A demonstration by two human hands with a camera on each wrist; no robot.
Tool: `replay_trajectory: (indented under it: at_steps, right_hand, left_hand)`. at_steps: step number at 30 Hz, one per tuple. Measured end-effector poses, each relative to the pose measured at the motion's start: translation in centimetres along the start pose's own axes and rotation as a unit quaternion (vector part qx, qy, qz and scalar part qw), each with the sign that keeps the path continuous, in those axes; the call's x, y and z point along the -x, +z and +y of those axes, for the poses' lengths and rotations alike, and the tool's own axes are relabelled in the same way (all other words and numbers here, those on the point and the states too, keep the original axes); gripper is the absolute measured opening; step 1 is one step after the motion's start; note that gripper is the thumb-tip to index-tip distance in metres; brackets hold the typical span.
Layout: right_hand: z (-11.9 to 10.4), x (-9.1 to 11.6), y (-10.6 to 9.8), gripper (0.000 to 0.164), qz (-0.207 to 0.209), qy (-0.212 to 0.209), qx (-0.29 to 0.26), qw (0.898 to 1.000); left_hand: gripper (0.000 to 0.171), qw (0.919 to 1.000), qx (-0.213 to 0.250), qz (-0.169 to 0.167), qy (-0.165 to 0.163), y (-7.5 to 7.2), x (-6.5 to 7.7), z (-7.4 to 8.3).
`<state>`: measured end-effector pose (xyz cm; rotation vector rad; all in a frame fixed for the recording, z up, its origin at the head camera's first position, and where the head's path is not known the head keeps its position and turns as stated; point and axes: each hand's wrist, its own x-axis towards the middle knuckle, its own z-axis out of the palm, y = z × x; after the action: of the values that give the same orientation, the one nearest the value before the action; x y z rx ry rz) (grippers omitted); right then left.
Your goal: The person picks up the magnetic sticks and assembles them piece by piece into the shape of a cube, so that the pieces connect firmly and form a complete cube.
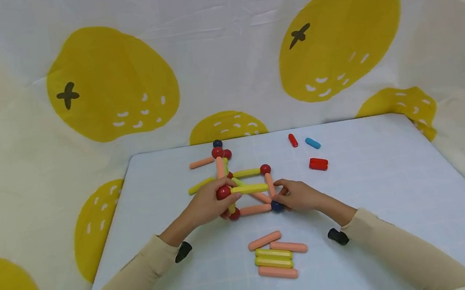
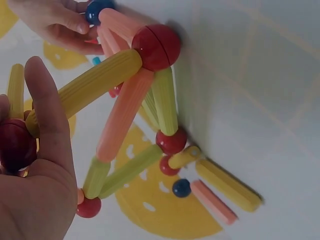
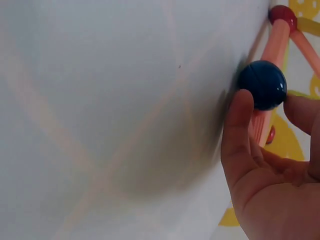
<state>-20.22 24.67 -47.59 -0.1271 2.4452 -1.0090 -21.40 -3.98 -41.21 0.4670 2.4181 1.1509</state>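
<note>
A frame of rods and balls stands mid-table, its red balls [image 1: 265,169] and dark blue ball [image 1: 278,206] joined by yellow, green and pink rods [image 1: 255,209]. My left hand [image 1: 209,203] grips the raised red ball [image 1: 223,192] at the frame's upper left corner. From that ball a yellow rod [image 1: 250,189] points right, its far end close to my right fingers. At the lower right corner my right hand [image 1: 303,195] pinches the dark blue ball [image 3: 263,85] between thumb and finger. In the left wrist view, a yellow rod [image 2: 100,77] slants from the held ball to a lower red ball [image 2: 157,47].
Loose pink and yellow rods [image 1: 274,263] lie in front of the frame. Toward the back right are short red pieces [image 1: 319,164] and a short blue one [image 1: 313,143]. A pink rod [image 1: 201,163] and a yellow rod [image 1: 200,185] lie left of the frame.
</note>
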Motion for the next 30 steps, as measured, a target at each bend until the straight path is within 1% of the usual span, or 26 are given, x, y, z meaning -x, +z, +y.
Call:
replay_trajectory:
  at_steps: [2,5,7,9,10,12,15,18,20,23,25,27,30]
  right_hand:
    - [-0.5,-0.3,0.5,0.056,-0.012,0.0,-0.005,1.0]
    - [-1.3,-0.7,0.6,0.056,-0.029,-0.011,0.004,1.0]
    - [-1.7,-1.1,0.1,0.056,-0.027,-0.015,0.022,0.999]
    - [-2.1,-1.8,-0.9,0.056,-0.018,-0.015,0.037,0.999]
    - [-2.2,-2.3,-1.5,0.056,-0.012,-0.011,0.034,0.999]
    - [-2.6,-3.6,-3.0,0.056,-0.005,-0.003,0.013,1.0]
    - [-2.9,-6.2,-5.0,0.058,-0.007,0.008,-0.042,0.999]
    - [-2.8,-9.0,-6.5,0.06,-0.03,0.017,-0.081,0.996]
    - [-2.6,-10.7,-7.2,0.061,-0.054,0.017,-0.089,0.994]
    - [-3.0,-12.7,-7.7,0.062,-0.09,0.017,-0.089,0.992]
    - [-3.8,-14.0,-7.7,0.061,-0.11,0.01,-0.075,0.991]
    - [-5.1,-15.1,-7.4,0.061,-0.117,0.006,-0.064,0.991]
    - [-6.9,-16.6,-6.5,0.059,-0.109,-0.004,-0.048,0.993]
  left_hand:
    - [0.033,1.0,0.003,0.004,-0.006,-0.5,0.6,-0.6]
    - [0.033,0.9998,0.013,0.005,-0.011,-1.0,1.3,-1.2]
    - [0.033,0.9997,0.021,0.003,-0.009,-1.3,1.5,-1.5]
    - [0.032,0.9996,0.028,-0.001,-0.006,-1.4,1.7,-1.7]
    - [0.031,0.9995,0.031,-0.003,-0.004,-1.4,1.7,-1.7]
    - [0.029,0.9994,0.034,-0.005,-0.002,-1.4,1.8,-1.7]
    - [0.026,0.9993,0.036,-0.004,0.001,-1.4,1.9,-1.8]
    - [0.025,0.9993,0.037,-0.009,0.006,-1.3,1.8,-1.7]
    - [0.024,0.9993,0.035,-0.014,0.007,-1.3,1.6,-1.5]
    - [0.023,0.9993,0.032,-0.019,0.003,-1.2,1.5,-1.5]
    - [0.023,0.9993,0.032,-0.02,-0.001,-1.2,1.5,-1.5]
    - [0.023,0.9994,0.03,-0.018,-0.006,-1.1,1.6,-1.6]
    - [0.023,0.9994,0.03,-0.014,-0.007,-1.2,1.8,-1.7]
